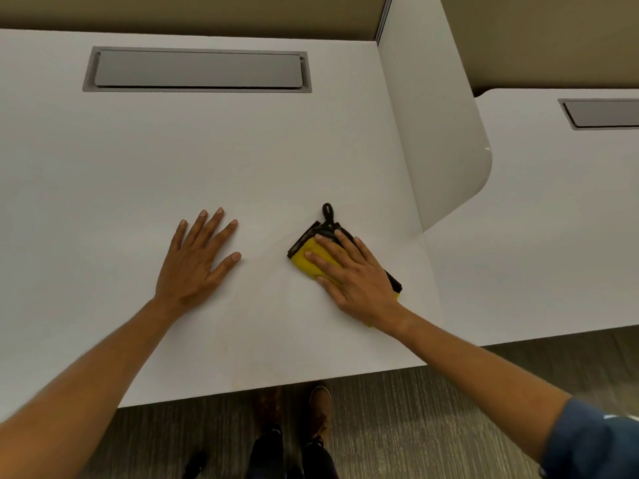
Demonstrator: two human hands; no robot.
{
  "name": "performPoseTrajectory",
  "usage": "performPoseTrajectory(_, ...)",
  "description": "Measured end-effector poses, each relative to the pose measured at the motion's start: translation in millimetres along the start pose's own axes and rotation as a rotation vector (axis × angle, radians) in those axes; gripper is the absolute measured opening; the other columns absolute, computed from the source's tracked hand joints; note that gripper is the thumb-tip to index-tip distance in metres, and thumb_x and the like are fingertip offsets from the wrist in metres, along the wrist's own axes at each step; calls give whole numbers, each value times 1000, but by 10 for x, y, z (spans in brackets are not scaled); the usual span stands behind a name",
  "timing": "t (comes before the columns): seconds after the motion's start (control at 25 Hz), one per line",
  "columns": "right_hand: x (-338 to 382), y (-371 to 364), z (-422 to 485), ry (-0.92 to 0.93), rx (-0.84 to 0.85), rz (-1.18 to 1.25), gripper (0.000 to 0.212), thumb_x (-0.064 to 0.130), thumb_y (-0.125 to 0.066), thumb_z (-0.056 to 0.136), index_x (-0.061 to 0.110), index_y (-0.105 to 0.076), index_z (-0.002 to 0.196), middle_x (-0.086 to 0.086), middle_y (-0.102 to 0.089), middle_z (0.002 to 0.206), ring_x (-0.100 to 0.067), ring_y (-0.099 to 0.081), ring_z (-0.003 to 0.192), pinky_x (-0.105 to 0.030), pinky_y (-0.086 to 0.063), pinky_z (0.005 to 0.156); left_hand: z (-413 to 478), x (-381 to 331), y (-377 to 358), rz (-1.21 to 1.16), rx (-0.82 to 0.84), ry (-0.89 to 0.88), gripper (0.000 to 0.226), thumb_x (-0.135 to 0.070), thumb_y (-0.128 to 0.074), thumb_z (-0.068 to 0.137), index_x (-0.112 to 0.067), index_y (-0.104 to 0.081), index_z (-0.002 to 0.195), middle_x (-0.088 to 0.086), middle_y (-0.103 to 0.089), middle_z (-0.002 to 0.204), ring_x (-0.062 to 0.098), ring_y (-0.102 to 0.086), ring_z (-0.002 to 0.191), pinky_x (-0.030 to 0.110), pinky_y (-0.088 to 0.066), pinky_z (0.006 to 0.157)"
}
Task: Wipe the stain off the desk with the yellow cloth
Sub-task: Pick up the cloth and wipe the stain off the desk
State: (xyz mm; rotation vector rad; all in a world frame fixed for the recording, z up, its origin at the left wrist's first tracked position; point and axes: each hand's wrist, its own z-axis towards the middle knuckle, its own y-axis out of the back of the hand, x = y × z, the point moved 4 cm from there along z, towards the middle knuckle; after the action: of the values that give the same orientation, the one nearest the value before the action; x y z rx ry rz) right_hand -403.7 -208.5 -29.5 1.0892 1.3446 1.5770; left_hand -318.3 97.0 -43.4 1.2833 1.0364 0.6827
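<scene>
A folded yellow cloth (306,258) with black edging and a black hanging loop lies on the white desk (138,160), right of centre. My right hand (352,274) lies flat on top of the cloth with fingers spread, pressing it onto the desk and covering most of it. My left hand (197,257) rests flat on the bare desk to the left, fingers apart and holding nothing. A faint yellowish mark (238,378) shows near the desk's front edge; I cannot see any other stain.
A grey cable hatch (197,69) is set into the back of the desk. A white divider panel (439,133) stands at the right, with a second desk (536,219) beyond it. Grey carpet and my shoes (320,409) show below the front edge.
</scene>
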Motion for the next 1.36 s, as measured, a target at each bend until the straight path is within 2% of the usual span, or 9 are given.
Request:
performPoseTrajectory(0.28,-99,35,-78,-525,-129,70,50,40,-39,102,36,-37,152,5,-30,164,-25,-19,154,-48,-20,123,-12,75,-64,44,-24,40,65,-66,-20,102,-44,-10,161,-12,-5,173,14,2,160,49,-1,128)
performPoseTrajectory(0.52,-294,107,-248,-754,-145,90,51,34,-44,100,32,-41,151,1,-29,164,-28,-19,154,-50,-24,121,-3,111,-103,60,-43,78,65,-68,-20,100,-47,-11,160,-12,-5,173,16,-1,160,50,1,127)
performPoseTrajectory(0.72,-438,164,-552,-818,-148,90,50,31,-46,102,28,-41,152,-3,-31,163,-29,-20,153,-48,-25,121,8,124,-109,55,-38,72,65,-69,-20,100,-47,-10,160,-11,-5,173,17,-1,160,49,2,127)
performPoseTrajectory(1.0,-371,213,-1107,-863,-147,164,51,27,-51,102,25,-41,152,-5,-30,163,-28,-21,153,-46,-37,114,1,127,-120,40,-51,58,66,-70,-21,99,-47,-11,160,-11,-7,172,18,-3,160,47,4,127)
performPoseTrajectory(1.24,119,227,-1479,-820,-206,232,51,22,-63,97,24,-50,147,-1,-34,162,-27,-26,151,-40,-44,97,7,83,-92,30,-56,59,68,-70,-22,99,-43,-15,161,-7,-12,172,20,-6,159,49,3,127)
performPoseTrajectory(1.36,597,195,-1487,-732,-199,228,53,20,-68,93,22,-53,145,-2,-35,161,-29,-29,150,-39,-48,92,-12,58,-53,10,-78,92,68,-69,-24,99,-42,-19,161,-5,-12,173,23,-7,160,49,3,128)
